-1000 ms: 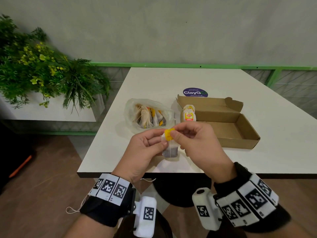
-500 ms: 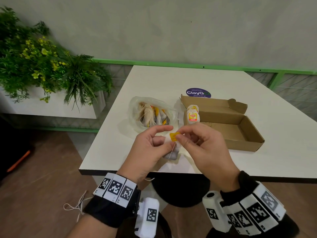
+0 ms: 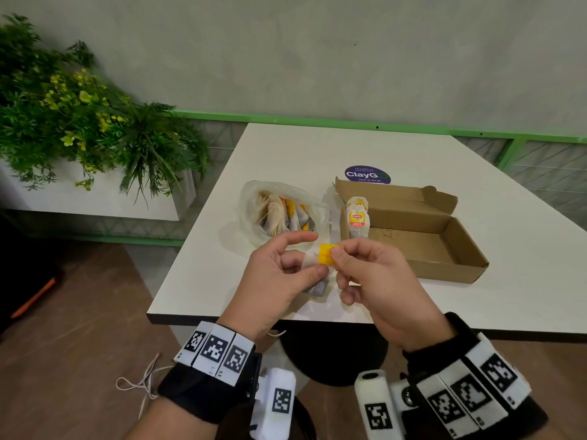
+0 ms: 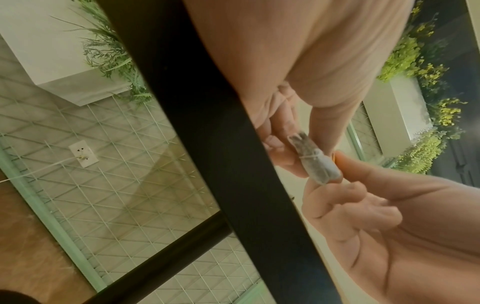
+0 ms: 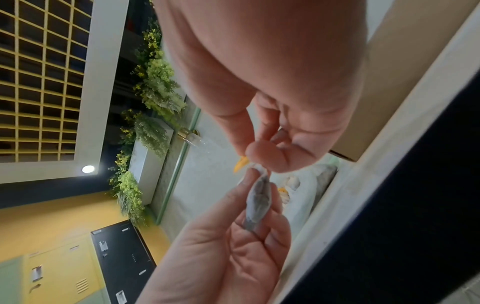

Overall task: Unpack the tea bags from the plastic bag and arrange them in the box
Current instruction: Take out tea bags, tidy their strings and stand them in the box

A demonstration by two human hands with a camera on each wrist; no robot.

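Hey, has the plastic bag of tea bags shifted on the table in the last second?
No. The plastic bag still lies just left of the cardboard box, with the same gap between them as before.

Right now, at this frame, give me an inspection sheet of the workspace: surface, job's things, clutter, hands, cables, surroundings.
Surface: white table, round ClayGo sticker on it.
Job's things: open cardboard box with tea bags standing at its left end; clear plastic bag with more tea bags; one held tea bag.
Clutter: nothing seen.
Hands: left hand pinches the held tea bag; right hand pinches its yellow tag.
Cables: white cord by the left wrist.
Surroundings: plants in a white planter, green rail, grey wall.
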